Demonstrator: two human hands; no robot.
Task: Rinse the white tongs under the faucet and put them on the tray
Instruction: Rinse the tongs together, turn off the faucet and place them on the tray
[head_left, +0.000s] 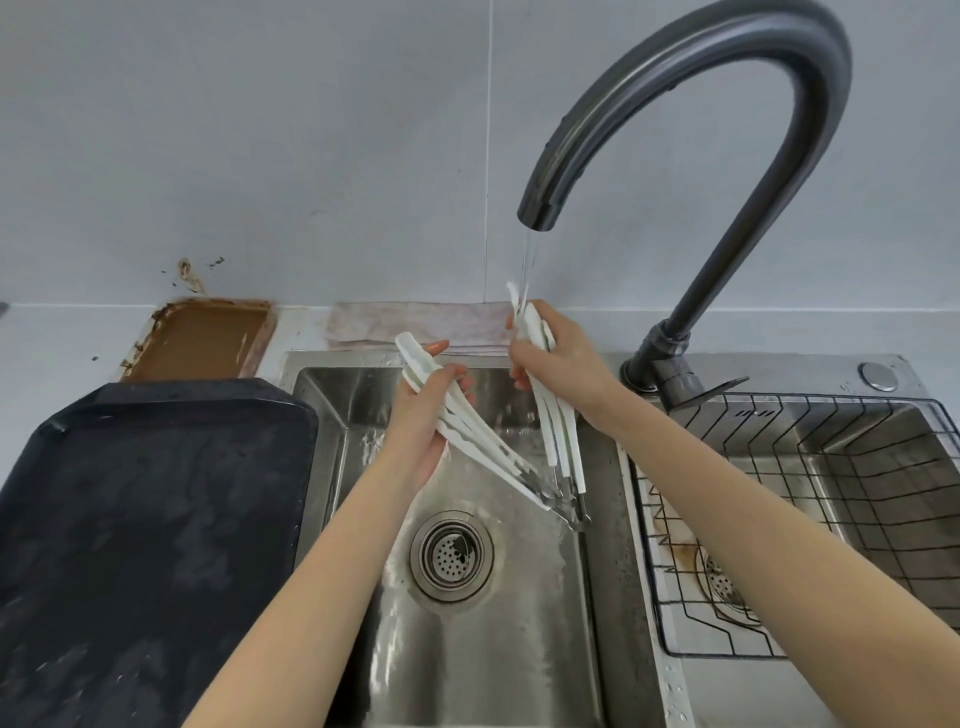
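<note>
My left hand (423, 415) grips a bundle of white tongs (480, 444) over the left sink basin, their metal tips slanting down to the right. My right hand (563, 364) holds a second bundle of white tongs (558, 431) almost upright, tips down. Water runs from the dark curved faucet (675, 78) onto the top end of the right bundle. The tips of both bundles meet low over the basin. The dark tray (130, 519) lies on the counter left of the sink, with nothing on it.
The steel sink basin (467, 649) has a round drain strainer (451, 556). A wire basket (831, 519) sits in the right basin. A folded cloth (415, 322) lies behind the sink, and a brown stained patch (202, 338) marks the counter behind the tray.
</note>
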